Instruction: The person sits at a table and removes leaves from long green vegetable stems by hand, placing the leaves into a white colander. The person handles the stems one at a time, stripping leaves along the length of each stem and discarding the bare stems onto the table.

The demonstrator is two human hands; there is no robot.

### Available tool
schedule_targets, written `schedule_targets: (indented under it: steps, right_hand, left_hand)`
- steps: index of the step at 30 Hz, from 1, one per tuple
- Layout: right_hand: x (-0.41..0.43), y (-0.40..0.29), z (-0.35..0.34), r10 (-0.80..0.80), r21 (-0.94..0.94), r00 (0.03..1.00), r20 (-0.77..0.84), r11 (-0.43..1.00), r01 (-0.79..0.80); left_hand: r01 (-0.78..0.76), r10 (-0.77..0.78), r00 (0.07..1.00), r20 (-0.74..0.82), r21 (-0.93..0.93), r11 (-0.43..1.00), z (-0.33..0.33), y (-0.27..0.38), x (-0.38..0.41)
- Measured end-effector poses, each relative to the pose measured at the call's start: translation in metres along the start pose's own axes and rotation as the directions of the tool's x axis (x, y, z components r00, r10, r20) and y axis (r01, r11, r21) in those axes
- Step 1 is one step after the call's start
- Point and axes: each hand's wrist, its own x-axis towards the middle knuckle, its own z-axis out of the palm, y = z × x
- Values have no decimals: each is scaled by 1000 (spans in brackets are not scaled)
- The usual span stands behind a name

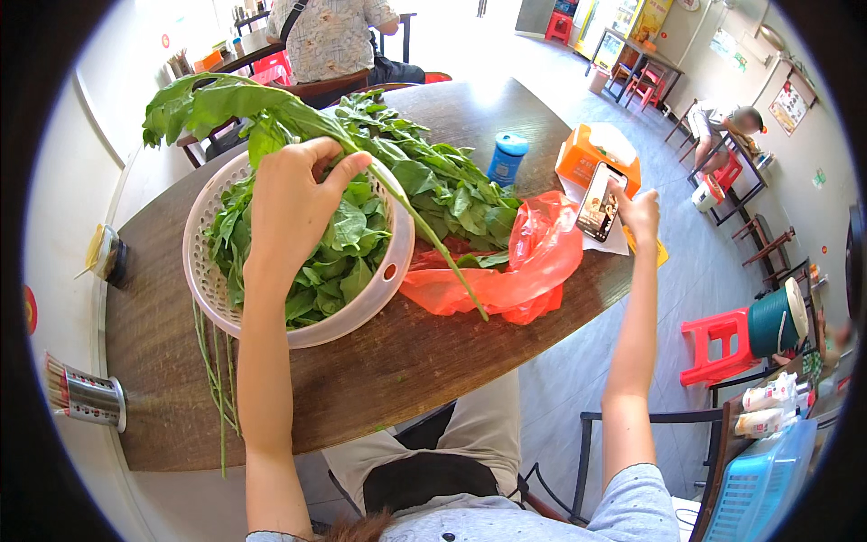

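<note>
My left hand (294, 196) pinches a long leafy green stem (433, 240) between thumb and fingers. Its broad leaves reach up to the left, and the bare end slants down right over a red plastic bag (542, 254). Below this hand stands a white plastic colander (366, 318) with plucked green leaves (345, 261) in it. My right hand (638, 213) holds nothing; a fingertip is at the screen of a smartphone (599, 206). The phone leans against an orange tissue box (582, 156). A heap of leafy greens (440, 179) lies between colander and phone, partly on the red bag.
On the wooden table (379, 386) stand a blue canister (506, 159), a condiment jar (108, 254) and a metal skewer holder (91, 396). Bare stems (220, 386) hang at the front edge. One person (328, 40) sits beyond the table, another (721, 125) at right. A red stool (718, 349) stands right.
</note>
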Motion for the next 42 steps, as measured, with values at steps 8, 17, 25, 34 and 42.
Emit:
schedule_targets:
  steps: [8,17,25,34,42]
  right_hand:
    - [-34,-52,31,-154,-195,979,132,964,178]
    - [11,-54,-18,-382,195,924,16,908,372]
    - [93,-40,-3,-516,500,567,642,843,201]
    - [29,-51,-52,-441,388,501,745,897,213]
    - [19,-52,-75,-465,416,493,735,884,213]
  left_hand:
    - [-16,16,1000,2,0,1000,2,3,-2]
    - [-25,25,1000,11,-11,1000,-5,-3,-5]
    - [-55,55,998,-13,-31,998,-2,-10,-2]
    - [-53,51,998,-41,-41,998,0,-14,-4]
    - [-71,71,997,-15,-56,996,1,-10,-2]
